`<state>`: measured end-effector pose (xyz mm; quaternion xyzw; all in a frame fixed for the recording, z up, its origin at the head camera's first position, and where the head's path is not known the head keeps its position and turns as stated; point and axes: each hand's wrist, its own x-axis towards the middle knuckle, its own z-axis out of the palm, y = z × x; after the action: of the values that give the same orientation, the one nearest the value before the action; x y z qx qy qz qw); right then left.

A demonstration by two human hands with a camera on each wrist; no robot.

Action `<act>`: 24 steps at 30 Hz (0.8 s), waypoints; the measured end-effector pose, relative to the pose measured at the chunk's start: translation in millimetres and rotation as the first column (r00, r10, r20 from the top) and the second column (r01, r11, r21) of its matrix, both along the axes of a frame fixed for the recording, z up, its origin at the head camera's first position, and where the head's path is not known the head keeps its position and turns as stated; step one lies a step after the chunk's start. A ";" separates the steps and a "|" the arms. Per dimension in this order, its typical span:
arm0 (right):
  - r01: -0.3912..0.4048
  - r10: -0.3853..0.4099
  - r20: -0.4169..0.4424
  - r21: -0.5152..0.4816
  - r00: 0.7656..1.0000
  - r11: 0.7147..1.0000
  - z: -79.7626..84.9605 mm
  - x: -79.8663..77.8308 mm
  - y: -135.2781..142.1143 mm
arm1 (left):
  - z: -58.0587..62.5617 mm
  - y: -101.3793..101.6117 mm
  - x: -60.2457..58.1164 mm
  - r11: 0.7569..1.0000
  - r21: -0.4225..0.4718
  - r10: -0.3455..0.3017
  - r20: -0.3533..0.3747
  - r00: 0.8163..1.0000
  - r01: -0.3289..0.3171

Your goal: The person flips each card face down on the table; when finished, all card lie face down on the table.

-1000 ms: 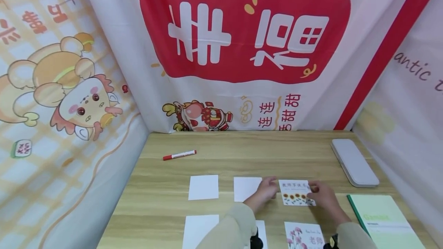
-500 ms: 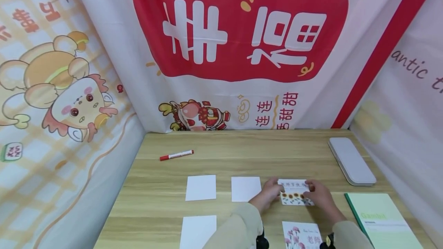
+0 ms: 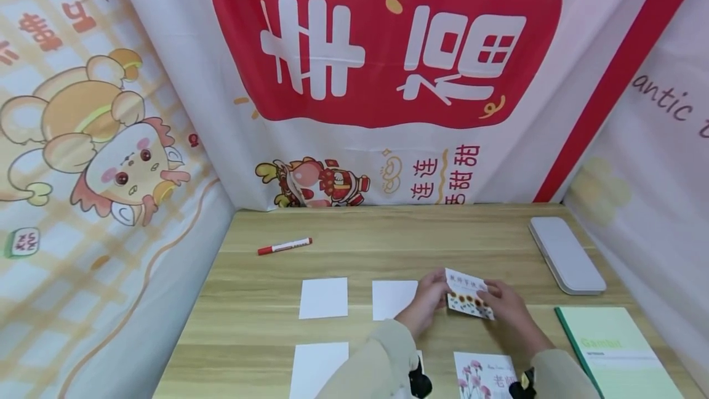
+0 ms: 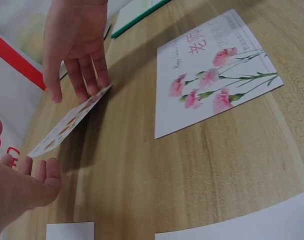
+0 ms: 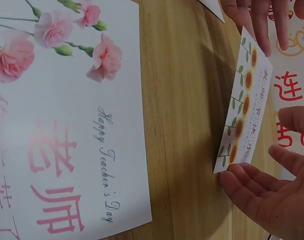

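Observation:
A white card (image 3: 469,296) printed with a row of sunflowers and Chinese writing is off the table, tilted, between my two hands. My left hand (image 3: 428,299) holds its left end, and my right hand (image 3: 508,308) holds its right end. In the right wrist view the right fingertips (image 5: 232,172) meet the end of the card, while that thumb stands apart from it. The left wrist view has the card nearly edge-on, between the left hand (image 4: 22,187) and the right hand (image 4: 77,45). A carnation card (image 3: 480,375) with pink flowers lies nearer my body.
Plain white cards (image 3: 324,298) lie to the left on the wooden table (image 3: 244,325), one (image 3: 393,298) beside my left hand. A red marker (image 3: 285,246) lies behind them. At right are a grey case (image 3: 566,257) and a green notebook (image 3: 623,350). Fabric backdrops enclose the table.
The sunflower card lay flat on the table; now it is raised and tilted. Both hands have closed in on its ends, the left moving right onto it from beside the plain card.

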<state>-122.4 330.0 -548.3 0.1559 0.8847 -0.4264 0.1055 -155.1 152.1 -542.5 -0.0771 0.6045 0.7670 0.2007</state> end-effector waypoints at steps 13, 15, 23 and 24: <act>-0.049 0.014 -0.093 -0.378 0.996 0.924 24.3 -2.0 -30.9 | 17.9 -12.2 -2.4 0.978 0.204 -0.028 -0.023 0.999 0.032; -0.049 0.009 -0.097 -0.410 0.995 0.911 27.5 -3.5 -34.0 | 18.7 -11.8 -0.9 0.972 0.230 -0.050 -0.029 0.998 0.055; -0.107 0.057 -0.213 -0.233 0.975 0.967 44.6 -4.8 -41.2 | 18.3 -7.0 4.0 0.952 0.263 -0.157 -0.030 0.987 0.159; -0.107 0.061 -0.238 -0.187 0.969 0.976 46.4 -4.2 -41.1 | 18.3 -6.1 4.4 0.951 0.261 -0.165 -0.029 0.986 0.167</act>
<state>-126.6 289.0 -501.9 0.0563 0.8498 -0.5229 0.0351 -150.7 146.0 -524.2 0.0038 0.5024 0.8211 0.2708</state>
